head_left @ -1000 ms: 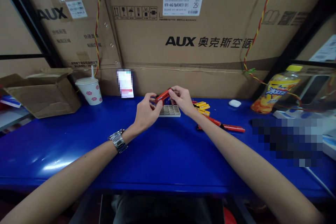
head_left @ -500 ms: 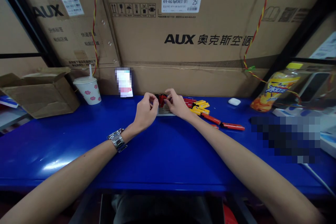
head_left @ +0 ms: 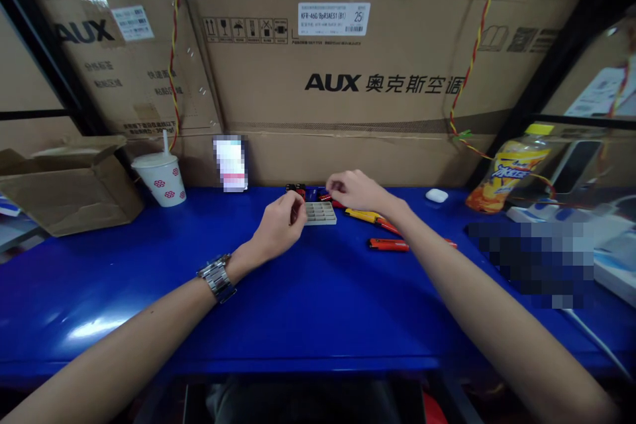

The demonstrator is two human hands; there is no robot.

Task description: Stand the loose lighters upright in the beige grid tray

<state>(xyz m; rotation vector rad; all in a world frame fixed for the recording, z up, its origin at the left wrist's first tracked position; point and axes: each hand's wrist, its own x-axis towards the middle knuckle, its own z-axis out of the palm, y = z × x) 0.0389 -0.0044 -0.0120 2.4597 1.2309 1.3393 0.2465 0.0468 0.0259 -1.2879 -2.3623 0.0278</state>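
Observation:
A pale tray with small compartments [head_left: 320,213] lies on the blue table [head_left: 318,305]. At its left end is my left hand [head_left: 281,225], fingers curled in; whatever they may hold is hidden. Beyond the tray's right side, my right hand [head_left: 355,191] hovers over the pile of pens or cutters, its fingers bent and their tips hard to make out. A yellow one [head_left: 365,215] and a red one [head_left: 388,244] lie right of the tray. Small black and red items [head_left: 296,189] sit behind it.
An open cardboard box [head_left: 69,192], a white cup with a straw [head_left: 159,179] and an upright phone [head_left: 231,164] stand at the left. At the right are a white case [head_left: 436,195], a drink bottle [head_left: 509,172] and a blurred dark object [head_left: 521,258]. Large cartons [head_left: 377,53] form the back.
My right hand has moved off the tray to the right, over the pile, uncovering the compartments. My left hand stays at the tray's left end. The camera view has shifted slightly.

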